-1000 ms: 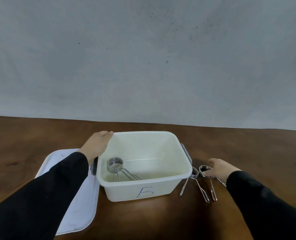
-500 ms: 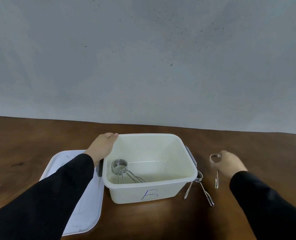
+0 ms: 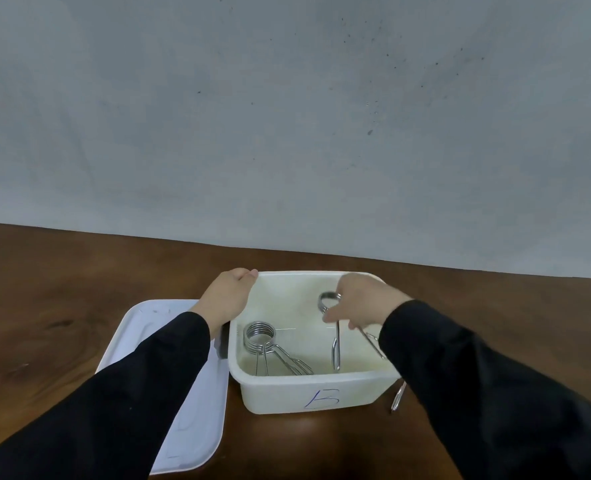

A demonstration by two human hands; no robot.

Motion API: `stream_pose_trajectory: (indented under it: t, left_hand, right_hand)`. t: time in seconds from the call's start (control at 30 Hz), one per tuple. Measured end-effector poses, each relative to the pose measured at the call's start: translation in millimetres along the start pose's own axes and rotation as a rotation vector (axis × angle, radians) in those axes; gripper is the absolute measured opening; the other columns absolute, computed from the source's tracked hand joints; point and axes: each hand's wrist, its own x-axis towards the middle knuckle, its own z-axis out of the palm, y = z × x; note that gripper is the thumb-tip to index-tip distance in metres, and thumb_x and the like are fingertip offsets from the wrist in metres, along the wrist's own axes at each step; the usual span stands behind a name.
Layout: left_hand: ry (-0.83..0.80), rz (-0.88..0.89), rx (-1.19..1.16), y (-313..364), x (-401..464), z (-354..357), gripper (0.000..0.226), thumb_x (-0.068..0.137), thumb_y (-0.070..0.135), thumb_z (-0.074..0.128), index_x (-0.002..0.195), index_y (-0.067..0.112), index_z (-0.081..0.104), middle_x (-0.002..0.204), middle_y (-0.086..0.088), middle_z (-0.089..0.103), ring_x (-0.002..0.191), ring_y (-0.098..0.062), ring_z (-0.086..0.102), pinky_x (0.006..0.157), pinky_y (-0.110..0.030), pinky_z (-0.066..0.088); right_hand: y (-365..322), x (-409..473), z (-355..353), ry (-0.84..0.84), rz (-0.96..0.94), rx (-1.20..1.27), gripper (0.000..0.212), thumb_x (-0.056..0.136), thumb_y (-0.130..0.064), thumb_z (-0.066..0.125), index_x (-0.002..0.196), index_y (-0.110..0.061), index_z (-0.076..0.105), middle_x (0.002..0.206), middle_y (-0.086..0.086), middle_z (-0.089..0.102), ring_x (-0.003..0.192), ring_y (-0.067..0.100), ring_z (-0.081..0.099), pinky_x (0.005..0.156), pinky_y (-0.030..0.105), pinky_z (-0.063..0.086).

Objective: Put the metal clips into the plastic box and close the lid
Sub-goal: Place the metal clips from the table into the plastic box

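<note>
A white plastic box (image 3: 280,396) marked with a blue letter stands open on the wooden table. A stack of metal clips (image 3: 261,337) lies in its left part. My left hand (image 3: 230,297) grips the box's far left rim. Over the box's right half, my right hand (image 3: 363,303) holds one metal clip (image 3: 335,344) by its coil, the legs hanging down into the box. Another clip's tip (image 3: 398,396) shows on the table just right of the box, mostly hidden by my right sleeve. The white lid (image 3: 197,420) lies flat to the left of the box.
The brown wooden table (image 3: 62,306) runs to a grey wall at the back. A dark latch (image 3: 223,344) sits on the box's left side.
My right hand lifted one clip off the table on the right and carried it left over the box. The left hand stayed on the rim.
</note>
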Motion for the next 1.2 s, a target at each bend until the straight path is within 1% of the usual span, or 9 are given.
stream_pose_trajectory:
  t: [0.07, 0.17, 0.33, 0.6, 0.7, 0.77, 0.87, 1.07, 1.2]
  left_hand:
    - [-0.001, -0.009, -0.023, -2, 0, -2, 0.047, 0.101, 0.04, 0.042, 0.098, -0.002, 0.064, 0.087, -0.014, 0.063, 0.076, -0.022, 0.052, 0.069, -0.032, 0.038]
    - [-0.005, 0.007, -0.024, -2, 0, 0, 0.048, 0.102, 0.038, 0.041, 0.098, -0.005, 0.061, 0.087, -0.011, 0.056, 0.077, -0.02, 0.048, 0.07, -0.033, 0.036]
    - [-0.006, 0.013, -0.018, -1, 3, 3, 0.046, 0.102, 0.037, 0.04, 0.105, -0.002, 0.065, 0.096, -0.023, 0.065, 0.078, -0.02, 0.051, 0.069, -0.033, 0.038]
    - [0.001, 0.009, -0.002, -2, 4, 4, 0.044, 0.102, 0.038, 0.04, 0.102, 0.002, 0.065, 0.089, -0.017, 0.062, 0.075, -0.021, 0.05, 0.066, -0.033, 0.038]
    - [-0.005, 0.021, 0.012, -2, 5, 3, 0.046, 0.102, 0.039, 0.04, 0.1, 0.001, 0.065, 0.089, -0.019, 0.063, 0.076, -0.022, 0.05, 0.066, -0.033, 0.038]
    - [-0.007, 0.024, 0.025, -1, 5, 3, 0.045, 0.102, 0.039, 0.04, 0.093, 0.001, 0.063, 0.082, -0.015, 0.059, 0.075, -0.022, 0.049, 0.065, -0.034, 0.036]
    - [-0.01, 0.031, 0.032, -2, 5, 3, 0.046, 0.102, 0.039, 0.04, 0.094, 0.0, 0.063, 0.084, -0.015, 0.061, 0.076, -0.025, 0.051, 0.066, -0.034, 0.037]
    - [0.0, 0.044, 0.093, -4, 11, 2, 0.046, 0.102, 0.04, 0.038, 0.099, 0.004, 0.066, 0.105, -0.022, 0.068, 0.08, -0.023, 0.054, 0.067, -0.035, 0.039]
    - [0.009, 0.044, 0.087, -3, 10, 4, 0.047, 0.102, 0.039, 0.04, 0.103, -0.001, 0.066, 0.107, -0.025, 0.067, 0.08, -0.024, 0.053, 0.071, -0.036, 0.039]
  right_hand:
    - [6, 13, 19, -0.028, 0.031, -0.077, 0.035, 0.077, -0.042, 0.075, 0.088, -0.01, 0.067, 0.074, 0.004, 0.073, 0.071, 0.022, 0.073, 0.072, 0.031, 0.055]
    - [12, 26, 43, -0.054, 0.069, -0.147, 0.04, 0.081, -0.041, 0.076, 0.106, -0.01, 0.067, 0.095, 0.005, 0.071, 0.09, 0.025, 0.071, 0.08, 0.032, 0.055]
    - [14, 39, 63, -0.063, 0.081, -0.21, 0.044, 0.086, -0.041, 0.075, 0.117, -0.011, 0.066, 0.094, 0.003, 0.06, 0.084, 0.024, 0.057, 0.086, 0.035, 0.051]
    - [21, 43, 66, -0.027, 0.007, -0.249, 0.033, 0.088, -0.046, 0.065, 0.078, -0.017, 0.053, 0.077, -0.002, 0.056, 0.084, 0.027, 0.056, 0.077, 0.031, 0.041]
    - [24, 36, 34, 0.108, 0.014, -0.014, 0.043, 0.091, -0.052, 0.056, 0.073, -0.013, 0.06, 0.074, 0.004, 0.067, 0.08, 0.028, 0.071, 0.08, 0.034, 0.053]
    - [35, 30, 1, 0.328, -0.002, 0.281, 0.05, 0.094, -0.048, 0.054, 0.077, -0.003, 0.066, 0.071, 0.017, 0.071, 0.06, 0.029, 0.067, 0.069, 0.042, 0.059]
    - [77, 17, -36, 0.564, 0.085, 0.373, 0.046, 0.097, -0.043, 0.05, 0.084, -0.002, 0.068, 0.072, 0.014, 0.071, 0.063, 0.033, 0.066, 0.072, 0.046, 0.06]
    - [136, -10, 17, 0.012, 0.378, 0.115, 0.029, 0.101, -0.024, 0.052, 0.115, -0.002, 0.064, 0.09, 0.008, 0.069, 0.069, 0.02, 0.063, 0.068, 0.032, 0.055]
    - [150, -4, 57, -0.091, 0.423, 0.113, 0.029, 0.091, -0.025, 0.063, 0.114, -0.009, 0.07, 0.102, 0.008, 0.075, 0.079, 0.022, 0.065, 0.075, 0.034, 0.058]
